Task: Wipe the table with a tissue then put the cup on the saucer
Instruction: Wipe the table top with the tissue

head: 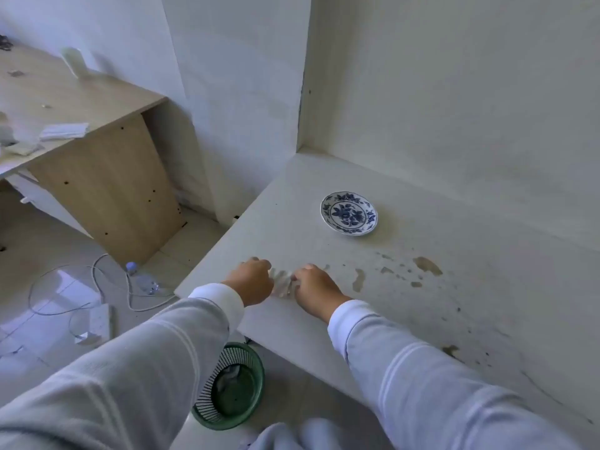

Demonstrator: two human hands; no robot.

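Note:
A small crumpled white tissue [282, 282] lies on the white table [406, 319] near its left front corner. My left hand [255, 279] and my right hand [316, 287] both pinch it, one on each side. A blue-and-white flowered saucer [349, 213] stands farther back on the table, with nothing on it. Brownish spill stains [428, 266] spread over the table to the right of my hands. No cup is in view.
A green mesh waste basket [232, 388] stands on the floor below the table's front edge. Left of it lie white cables, a power strip [99, 321] and a plastic bottle [143, 277]. A wooden desk [81, 125] with papers stands at the left. Walls enclose the table's back.

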